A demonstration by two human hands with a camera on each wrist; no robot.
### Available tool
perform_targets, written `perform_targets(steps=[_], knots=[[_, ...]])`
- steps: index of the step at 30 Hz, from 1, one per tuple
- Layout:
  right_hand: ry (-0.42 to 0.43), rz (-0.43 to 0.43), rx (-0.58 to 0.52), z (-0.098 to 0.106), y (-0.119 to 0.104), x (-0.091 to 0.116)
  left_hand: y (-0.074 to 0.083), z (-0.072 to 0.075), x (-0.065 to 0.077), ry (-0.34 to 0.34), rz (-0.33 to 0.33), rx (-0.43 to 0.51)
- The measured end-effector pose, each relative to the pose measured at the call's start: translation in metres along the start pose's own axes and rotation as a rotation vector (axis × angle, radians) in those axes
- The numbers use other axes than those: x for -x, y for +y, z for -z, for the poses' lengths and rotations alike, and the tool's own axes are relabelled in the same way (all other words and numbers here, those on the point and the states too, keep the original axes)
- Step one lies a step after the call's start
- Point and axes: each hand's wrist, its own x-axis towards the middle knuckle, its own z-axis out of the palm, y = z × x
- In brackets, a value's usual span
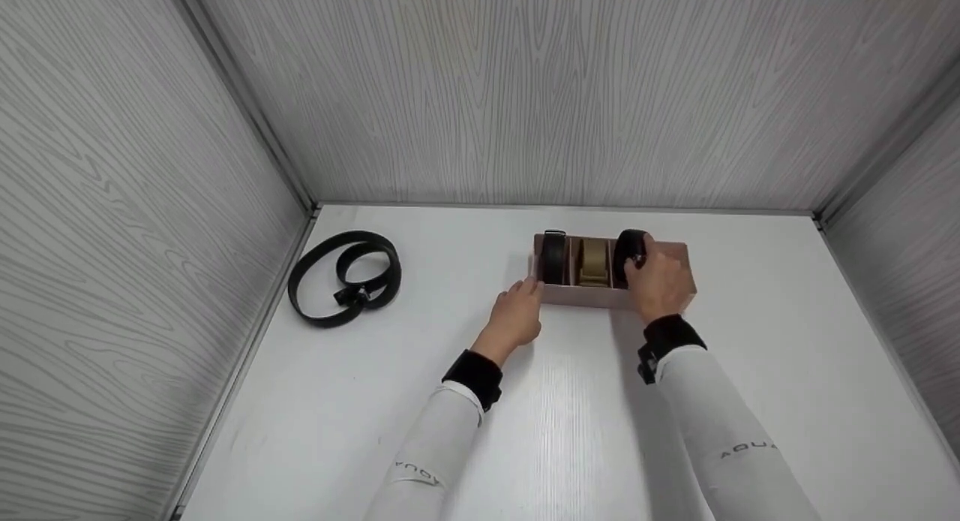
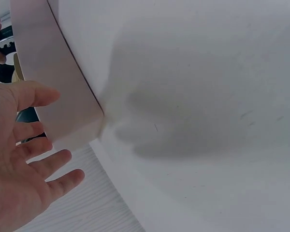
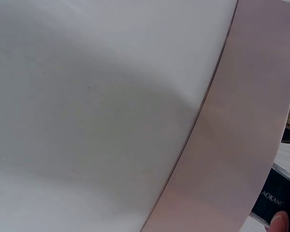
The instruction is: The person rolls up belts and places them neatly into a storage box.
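1. so the pink box (image 1: pixel 581 296) sits toward the far edge of the white tabletop (image 1: pixel 457 251), right of the middle, with dividers splitting it into slots.
2. right hand (image 1: pixel 660 282) is pinching a rolled black belt (image 1: pixel 628 257) at the third slot from the left. the roll stands on its edge and pokes up a bit past the box's far rim. can't tell if it touches the bottom.
3. light lettering on that belt reads something like "aokang" in the right wrist view.
4. left hand (image 1: pixel 517 312) is relaxed, fingers extended and spread, right at the box's near left corner.
5. leftmost slot has another black roll (image 1: pixel 553 258), and a tan roll (image 1: pixel 594 262) fills the slot beside it.
6. loose black belt (image 1: pixel 391 273) lies looped by the tabletop's far left corner, well apart from the box, metal buckle (image 1: pixel 364 292) showing.
7. white sleeves (image 1: pixel 720 423), black wristbands (image 1: pixel 474 376), grey wood-grain panels (image 1: pixel 525 93) round the tabletop.
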Motion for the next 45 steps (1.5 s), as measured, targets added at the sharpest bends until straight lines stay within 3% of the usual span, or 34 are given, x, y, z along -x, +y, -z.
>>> perform_targets(steps=[5, 9, 13, 16, 21, 26, 31, 45], knots=[[-0.082, 0.017, 0.022, -0.006, 0.006, 0.004, 0.002, -0.004, 0.003, 0.000, -0.014, -0.014], [-0.251, 0.036, 0.003, -0.001, 0.011, 0.000, 0.002, -0.003, 0.003, 0.006, -0.015, -0.025], [-0.445, 0.055, -0.093, 0.008, 0.017, -0.004, 0.001, -0.004, 0.004, 0.013, -0.014, -0.028], [-0.519, 0.061, -0.177, 0.014, 0.023, -0.002, 0.000, -0.005, 0.004, 0.018, -0.018, -0.040], [-0.467, 0.063, -0.213, 0.026, 0.028, 0.013, -0.002, -0.003, 0.004, 0.010, -0.016, -0.038], [-0.349, 0.142, 0.010, 0.039, 0.032, 0.041, -0.002, -0.003, 0.005, 0.013, -0.007, -0.025], [-0.436, 0.204, 0.152, 0.042, 0.036, 0.061, 0.000, -0.005, 0.008, 0.009, 0.025, -0.033], [-0.499, 0.221, 0.220, 0.029, 0.040, 0.034, -0.004, 0.001, -0.011, 0.005, 0.072, -0.017]])
